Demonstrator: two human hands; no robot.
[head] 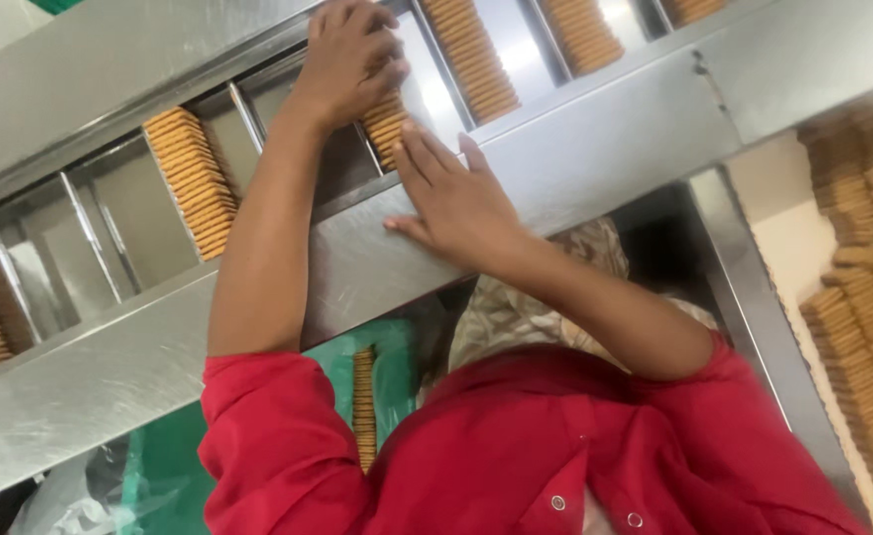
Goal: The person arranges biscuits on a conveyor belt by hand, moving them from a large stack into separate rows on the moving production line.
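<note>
My left hand (347,59) reaches into a steel channel of the feeder (555,159) and curls over the far end of a short row of round tan biscuits (387,127), gripping it. My right hand (456,203) lies flat on the feeder's steel front rail with its fingers spread. Its fingertips touch the near end of the same biscuit row. Both arms come out of red sleeves (288,446).
Neighbouring channels hold biscuit rows at the left (194,178), the centre (471,54) and the right (580,30). More biscuits lie stacked at the right edge (863,297). Below the rail sit a green plastic-lined bin with one biscuit row (362,406) and a patterned cloth (516,307).
</note>
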